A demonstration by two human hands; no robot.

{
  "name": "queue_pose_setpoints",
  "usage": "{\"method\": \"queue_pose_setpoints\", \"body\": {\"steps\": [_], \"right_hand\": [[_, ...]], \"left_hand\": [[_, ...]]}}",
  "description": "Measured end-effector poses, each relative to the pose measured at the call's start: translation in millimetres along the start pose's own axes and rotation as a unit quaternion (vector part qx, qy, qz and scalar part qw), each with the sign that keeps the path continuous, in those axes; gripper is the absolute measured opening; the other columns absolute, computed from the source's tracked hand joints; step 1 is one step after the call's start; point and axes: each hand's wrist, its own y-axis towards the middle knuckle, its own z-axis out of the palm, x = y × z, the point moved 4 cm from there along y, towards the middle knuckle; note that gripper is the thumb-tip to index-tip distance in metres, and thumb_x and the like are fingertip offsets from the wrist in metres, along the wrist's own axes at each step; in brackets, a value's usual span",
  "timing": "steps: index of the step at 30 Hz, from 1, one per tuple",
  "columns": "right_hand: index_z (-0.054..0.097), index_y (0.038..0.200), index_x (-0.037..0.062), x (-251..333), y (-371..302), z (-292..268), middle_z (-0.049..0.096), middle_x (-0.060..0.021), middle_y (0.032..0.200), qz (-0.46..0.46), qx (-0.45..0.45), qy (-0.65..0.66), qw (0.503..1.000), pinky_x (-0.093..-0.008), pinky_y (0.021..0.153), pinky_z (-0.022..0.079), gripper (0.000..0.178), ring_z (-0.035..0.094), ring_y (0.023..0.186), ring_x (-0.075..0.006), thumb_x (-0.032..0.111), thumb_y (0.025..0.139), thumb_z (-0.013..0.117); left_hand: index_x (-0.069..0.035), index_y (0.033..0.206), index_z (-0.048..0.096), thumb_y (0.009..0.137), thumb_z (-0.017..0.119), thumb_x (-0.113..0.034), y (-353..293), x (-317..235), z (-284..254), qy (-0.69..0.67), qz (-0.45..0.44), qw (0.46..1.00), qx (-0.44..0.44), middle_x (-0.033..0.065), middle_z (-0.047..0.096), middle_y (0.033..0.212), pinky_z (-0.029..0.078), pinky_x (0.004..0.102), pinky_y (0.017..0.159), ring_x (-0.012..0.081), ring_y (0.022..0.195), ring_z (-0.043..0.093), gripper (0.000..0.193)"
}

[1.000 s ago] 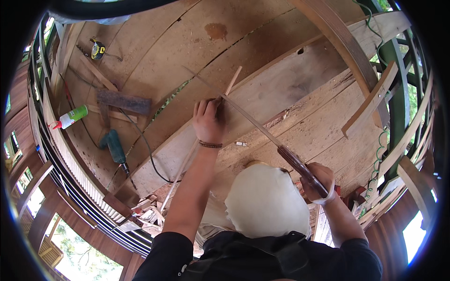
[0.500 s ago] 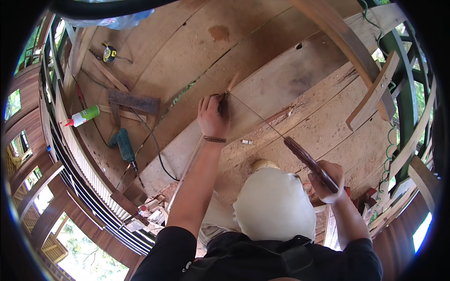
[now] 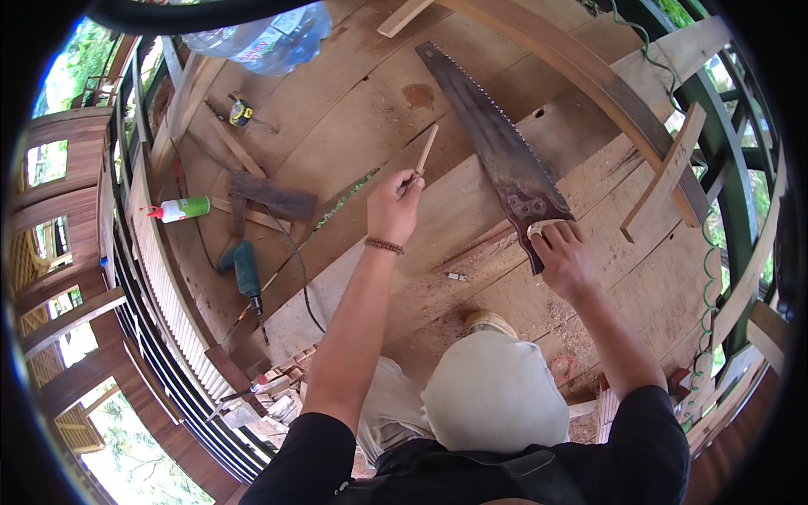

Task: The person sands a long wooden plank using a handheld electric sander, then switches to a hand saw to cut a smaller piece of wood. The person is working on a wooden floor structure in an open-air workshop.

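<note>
My left hand [image 3: 394,206], with a beaded bracelet at the wrist, is closed round a short thin wooden stick [image 3: 427,151] that points up and away from me. To its right, my right hand [image 3: 562,257] grips the dark handle of a handsaw [image 3: 497,135]. The saw's broad, stained blade shows its flat side, with the toothed edge to the right and the tip toward the far side. Blade and stick are apart. Beneath them runs a pale wooden plank [image 3: 454,198]; whether the blade touches it I cannot tell.
On the left lie a teal power drill [image 3: 246,269] with its cord, a green-and-white bottle [image 3: 185,209], a tape measure [image 3: 241,112] and a dark square-shaped tool [image 3: 273,195]. A large clear plastic bottle [image 3: 282,42] is at the far edge. A curved wooden beam [image 3: 589,76] arches at right.
The saw has turned from edge-on to flat-side up and swung away from the stick, its handle moving farther from me. My left hand has shifted slightly, and the stick now shows clearly.
</note>
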Motion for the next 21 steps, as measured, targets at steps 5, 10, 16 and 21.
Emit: {"method": "queue_pose_setpoints", "body": {"steps": [5,10,16,21], "right_hand": [[0.063,0.128,0.0043,20.1,40.6,-41.2,0.068,-0.0111,0.102,0.116,0.012,0.235,0.965,-0.0401,0.087,0.053,0.041,0.066,0.093,-0.0303,0.006,0.087,0.067],[0.061,0.119,-0.0023,45.5,126.0,-16.5,0.063,-0.0027,0.086,0.284,0.027,0.769,0.571,-0.0294,0.067,0.049,0.027,0.058,0.074,-0.0122,0.020,0.104,0.063],[0.061,0.101,0.0024,67.5,135.2,-19.0,0.059,-0.0005,0.078,0.118,-0.124,0.555,0.814,-0.0260,0.056,0.041,0.018,0.050,0.061,-0.0071,0.020,0.105,0.062],[0.060,0.095,0.0016,61.0,131.0,-3.3,0.060,-0.0018,0.076,0.153,-0.157,0.569,0.793,-0.0288,0.053,0.041,0.021,0.052,0.058,-0.0122,0.020,0.105,0.061]], "left_hand": [[0.003,0.113,0.071,0.098,0.069,-0.014,-37.2,-39.6,-27.3,-0.114,-0.020,0.992,0.059,0.0009,0.068,0.081,0.048,0.0238,0.061,0.0059,0.065,0.058,0.022],[0.002,0.113,0.071,0.100,0.067,-0.014,-64.6,-57.2,-9.7,-0.137,0.028,0.984,0.111,0.0003,0.067,0.081,0.044,0.0232,0.058,0.0054,0.064,0.055,0.021],[0.002,0.115,0.070,0.102,0.063,-0.015,-69.1,-45.3,-11.2,-0.179,0.010,0.977,0.120,0.0008,0.069,0.086,0.045,0.0231,0.060,0.0055,0.067,0.054,0.023],[0.003,0.116,0.070,0.103,0.061,-0.014,-65.8,-34.8,-5.9,-0.140,-0.006,0.984,0.113,0.0009,0.068,0.086,0.043,0.0218,0.060,0.0050,0.068,0.053,0.023]]}}
